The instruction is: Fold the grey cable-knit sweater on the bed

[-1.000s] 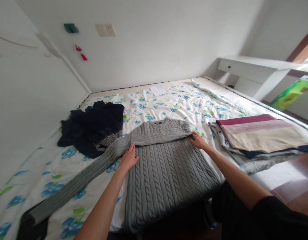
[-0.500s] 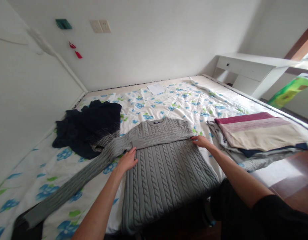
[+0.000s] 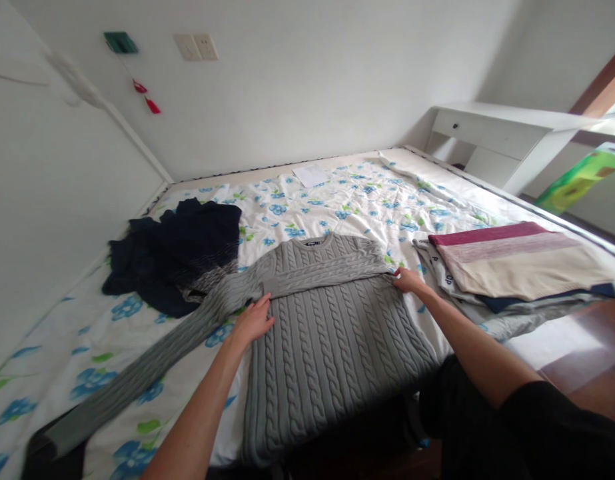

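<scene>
Two open hands, neither clenched: the left hand (image 3: 252, 321) lies flat on the grey cable-knit sweater (image 3: 332, 367), the right hand (image 3: 410, 281) presses lightly at its folded sleeve (image 3: 327, 279), flat palms keeping the knit smooth on the floral quilt (image 3: 382, 200).

The single head-worn view looks forward and steeply down from above the near side of the bed (image 3: 337, 193), facing the far wall (image 3: 287, 80), close enough that the left hand (image 3: 252, 322) and right hand (image 3: 410, 281) reach in from the lower frame.
</scene>
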Available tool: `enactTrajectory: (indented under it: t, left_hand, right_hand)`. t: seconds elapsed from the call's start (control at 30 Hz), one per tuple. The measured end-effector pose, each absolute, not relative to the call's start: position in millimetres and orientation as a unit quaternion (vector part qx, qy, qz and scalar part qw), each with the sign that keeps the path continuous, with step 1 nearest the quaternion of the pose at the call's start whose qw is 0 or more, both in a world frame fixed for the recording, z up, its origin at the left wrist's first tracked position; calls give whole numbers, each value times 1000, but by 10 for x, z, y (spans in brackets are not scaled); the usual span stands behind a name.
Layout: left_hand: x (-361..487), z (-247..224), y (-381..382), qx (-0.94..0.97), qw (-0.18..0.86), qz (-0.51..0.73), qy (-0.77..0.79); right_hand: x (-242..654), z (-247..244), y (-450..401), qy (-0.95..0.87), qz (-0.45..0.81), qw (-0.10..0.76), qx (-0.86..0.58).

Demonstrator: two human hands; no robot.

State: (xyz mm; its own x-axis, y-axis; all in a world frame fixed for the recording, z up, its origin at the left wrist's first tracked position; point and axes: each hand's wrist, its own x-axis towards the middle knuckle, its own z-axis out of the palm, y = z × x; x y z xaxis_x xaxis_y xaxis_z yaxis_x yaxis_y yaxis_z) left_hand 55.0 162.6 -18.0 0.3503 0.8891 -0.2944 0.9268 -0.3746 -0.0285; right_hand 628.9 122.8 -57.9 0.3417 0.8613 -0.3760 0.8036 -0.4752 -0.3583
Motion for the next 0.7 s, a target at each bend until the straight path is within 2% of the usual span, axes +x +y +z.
enactTrajectory:
  t: [0.2, 0.4, 0.57, 0.7]
  left_hand:
    - [545, -238, 1624, 817, 72, -124, 559]
    - [547, -210, 1620, 816, 76, -137, 556]
    - [545, -183, 1627, 817, 82, -121, 557]
    - [555, -155, 1609, 816, 80, -103, 563]
  right_hand:
    - [6192, -642, 1291, -512, 232, 171, -809]
    - [6111, -631, 1390, -531, 220, 116, -810]
    - [6181, -596, 1440, -507, 149, 131, -839]
    - [6309, -655, 1404, -490, 155, 74, -854]
